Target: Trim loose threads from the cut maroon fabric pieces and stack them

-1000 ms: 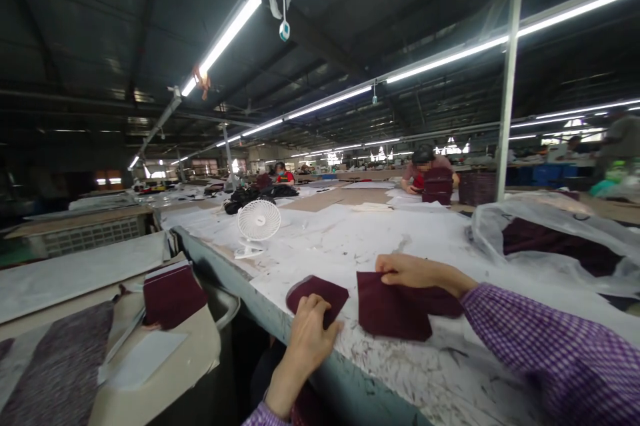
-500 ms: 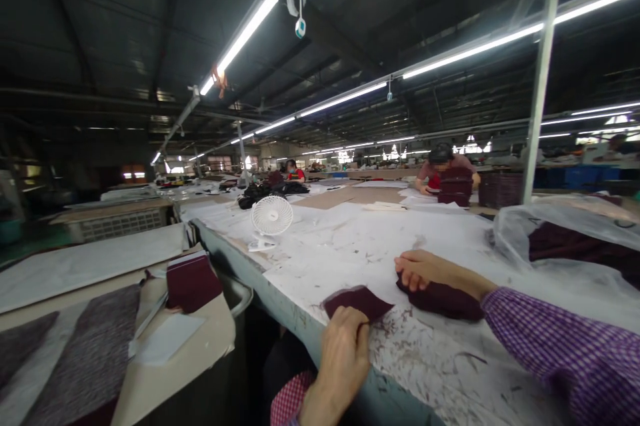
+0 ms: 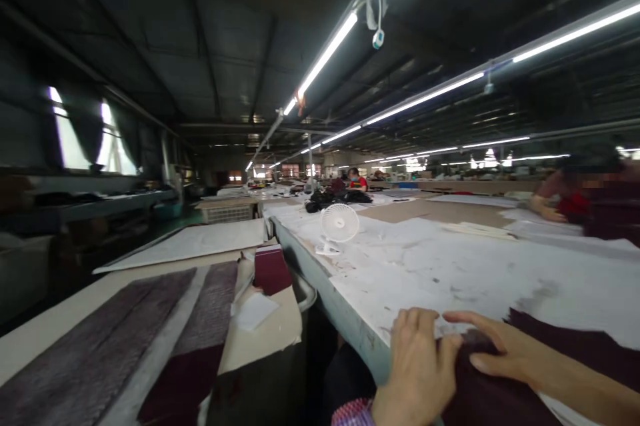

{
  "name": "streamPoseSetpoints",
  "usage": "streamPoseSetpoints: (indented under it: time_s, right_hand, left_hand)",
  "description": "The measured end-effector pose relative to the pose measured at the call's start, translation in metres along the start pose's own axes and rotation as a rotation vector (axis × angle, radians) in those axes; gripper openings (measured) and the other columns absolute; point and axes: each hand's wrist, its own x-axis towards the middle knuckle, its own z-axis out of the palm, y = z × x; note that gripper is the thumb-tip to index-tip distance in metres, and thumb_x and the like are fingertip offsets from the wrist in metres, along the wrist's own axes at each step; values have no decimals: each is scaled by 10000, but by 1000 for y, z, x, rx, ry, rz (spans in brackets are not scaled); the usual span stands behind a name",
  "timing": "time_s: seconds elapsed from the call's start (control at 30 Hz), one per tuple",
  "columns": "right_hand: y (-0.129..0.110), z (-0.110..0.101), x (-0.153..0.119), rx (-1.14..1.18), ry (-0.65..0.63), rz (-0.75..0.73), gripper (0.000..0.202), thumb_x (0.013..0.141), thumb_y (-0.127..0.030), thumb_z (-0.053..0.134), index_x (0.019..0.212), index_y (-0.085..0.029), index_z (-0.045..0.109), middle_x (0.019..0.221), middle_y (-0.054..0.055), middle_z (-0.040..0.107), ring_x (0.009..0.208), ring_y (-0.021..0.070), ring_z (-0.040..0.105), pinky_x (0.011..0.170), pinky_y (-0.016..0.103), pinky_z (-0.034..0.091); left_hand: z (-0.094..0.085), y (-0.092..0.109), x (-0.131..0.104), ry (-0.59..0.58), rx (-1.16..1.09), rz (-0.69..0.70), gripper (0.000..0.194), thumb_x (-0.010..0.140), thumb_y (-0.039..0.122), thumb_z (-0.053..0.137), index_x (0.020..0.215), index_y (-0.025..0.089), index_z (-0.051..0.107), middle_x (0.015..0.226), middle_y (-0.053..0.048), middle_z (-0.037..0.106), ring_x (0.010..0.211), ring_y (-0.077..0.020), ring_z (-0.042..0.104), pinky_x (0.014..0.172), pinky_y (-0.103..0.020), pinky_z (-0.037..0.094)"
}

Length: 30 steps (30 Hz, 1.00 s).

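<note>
My left hand (image 3: 420, 366) is low in the view at the table's front edge, fingers lying together and thumb apart. Its thumb is beside a dark maroon cloth piece (image 3: 495, 396). My right hand (image 3: 520, 356) lies over that cloth, thumb and forefinger spread apart with some cloth showing between them. The fingertips of both hands are close together. Beyond my right forearm more dark maroon cloth (image 3: 565, 333) is spread on the white-covered table (image 3: 400, 273). The lower part of the nearer cloth runs out of view.
A small white fan (image 3: 340, 223) stands near the table's left edge. Left of the gap, a lower surface holds grey-purple cloth (image 3: 150, 313), a maroon stack (image 3: 271, 271) and a white piece (image 3: 255, 311). A co-worker (image 3: 575, 193) is across the table at right.
The view has swung left. My left hand has left the small maroon piece it held at the edge, and my hands have come together over maroon cloth.
</note>
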Motion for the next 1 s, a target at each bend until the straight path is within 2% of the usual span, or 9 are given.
streamPoseSetpoints:
  time_s: [0.07, 0.13, 0.23, 0.3, 0.47, 0.6, 0.67, 0.8, 1.0]
  right_hand:
    - [12, -3, 8, 89, -62, 0, 753, 659, -592, 606, 1327, -268, 485, 1191, 93, 611, 1111, 347, 538, 983, 451, 394]
    - [11, -7, 8, 70, -60, 59, 764, 642, -608, 615, 1324, -287, 490, 1151, 82, 633, 1111, 351, 540, 1018, 475, 352]
    - [-6, -6, -3, -37, 25, 169, 770, 610, -577, 656, 1281, -221, 527, 1200, 105, 601, 1174, 355, 484, 1049, 487, 295]
    - [-20, -1, -8, -56, 66, 198, 740, 624, -519, 650, 1264, -172, 521, 1186, 122, 600, 1129, 335, 513, 997, 466, 353]
    - [-31, 16, -8, -158, 153, 189, 520, 639, -268, 596, 1140, -137, 539, 984, 85, 659, 909, 229, 593, 810, 332, 445]
    - [-26, 8, -12, -463, 129, 196, 448, 682, -220, 590, 1123, -158, 543, 864, 51, 681, 786, 197, 601, 712, 285, 427]
    - [-23, -5, -14, -571, 124, 175, 384, 731, -221, 554, 1106, -141, 570, 814, 54, 687, 742, 191, 599, 681, 279, 417]
    - [-16, -30, -18, -660, 156, 40, 238, 818, -219, 459, 897, -145, 671, 821, 66, 693, 741, 183, 603, 691, 274, 414]
    - [-16, -35, -21, -660, -1, -106, 264, 836, -216, 440, 860, -152, 695, 838, 65, 687, 740, 167, 606, 717, 256, 420]
  left_hand:
    - [-4, -2, 15, -80, 10, -96, 420, 923, 408, 340, 1173, 163, 574, 1035, -113, 658, 994, -254, 574, 909, -379, 421]
    - [-7, -5, 25, -126, 23, -159, 438, 929, 427, 309, 1040, 171, 646, 903, -96, 694, 870, -234, 616, 796, -331, 460]
    - [-9, -11, 34, -117, 146, -193, 444, 940, 389, 287, 935, 172, 674, 863, -88, 699, 845, -211, 623, 783, -299, 453]
    - [-6, -14, 40, -149, 218, -158, 401, 937, 347, 308, 966, 174, 669, 910, -84, 697, 896, -207, 615, 823, -296, 439]
    - [26, -15, 51, -292, 215, -70, 328, 860, 293, 477, 1131, 164, 611, 1006, -82, 674, 975, -219, 590, 861, -312, 432]
    - [53, -15, 51, -283, 261, -62, 286, 829, 164, 494, 1076, 161, 639, 1027, -85, 654, 1001, -209, 575, 889, -301, 421]
    - [61, -17, 52, -296, 294, -8, 284, 838, 144, 479, 1054, 170, 661, 1042, -89, 640, 1030, -211, 561, 904, -295, 412]
    - [66, -21, 56, -349, 321, 46, 291, 854, 164, 475, 1057, 191, 682, 1031, -82, 632, 1018, -210, 561, 894, -284, 413]
    - [67, -26, 58, -338, 284, 83, 296, 855, 161, 478, 1036, 239, 699, 981, -49, 641, 949, -180, 573, 854, -265, 419]
